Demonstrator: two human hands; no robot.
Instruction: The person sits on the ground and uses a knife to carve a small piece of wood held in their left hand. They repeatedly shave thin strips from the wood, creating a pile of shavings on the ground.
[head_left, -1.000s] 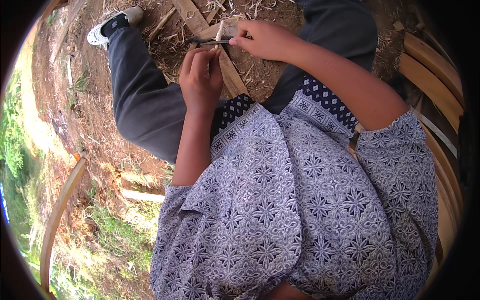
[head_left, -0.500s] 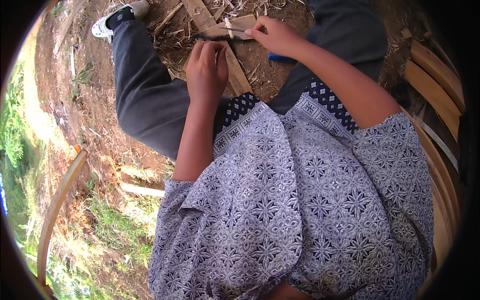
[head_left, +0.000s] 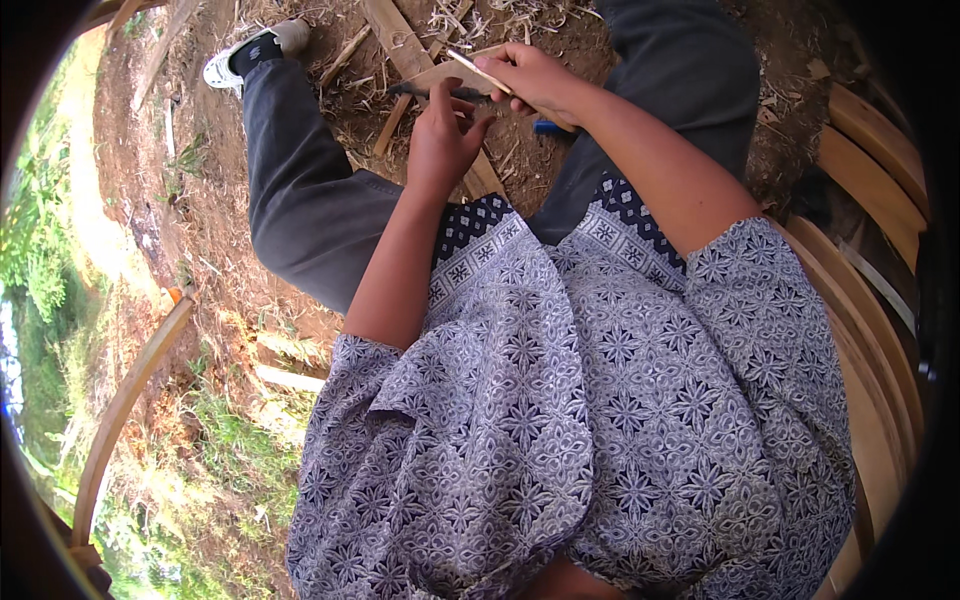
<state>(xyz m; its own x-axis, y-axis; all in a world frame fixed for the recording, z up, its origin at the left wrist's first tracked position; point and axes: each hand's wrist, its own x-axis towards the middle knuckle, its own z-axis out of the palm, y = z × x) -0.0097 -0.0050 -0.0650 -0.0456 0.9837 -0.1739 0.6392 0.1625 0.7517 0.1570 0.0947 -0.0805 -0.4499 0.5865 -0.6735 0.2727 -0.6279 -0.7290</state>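
Observation:
My right hand [head_left: 532, 78] grips a slender stick-like tool [head_left: 466, 63] with a pale upper end and a tan lower end. It slants from upper left to lower right. My left hand [head_left: 447, 140] is beside it with fingers loosely apart and nothing visible in them. Just beyond my left fingertips lies a dark, ragged strip [head_left: 408, 90], partly hidden by the hand. Under both hands are pieces of board, one flat board [head_left: 432, 76] behind the strip and another plank [head_left: 483, 178] nearer to me. A small blue object [head_left: 548, 127] lies by my right wrist.
Wood shavings [head_left: 575, 22] litter the bare soil between my legs. A long plank [head_left: 396, 38] lies beyond my hands. Curved timbers [head_left: 872, 195] are stacked at the right, and another curved timber [head_left: 120, 410] stands at the left near grass. My shoe [head_left: 226, 66] rests at upper left.
My right hand has turned, so the tool now slants upward to the left instead of lying nearly level. My left hand has moved right and its fingers have spread.

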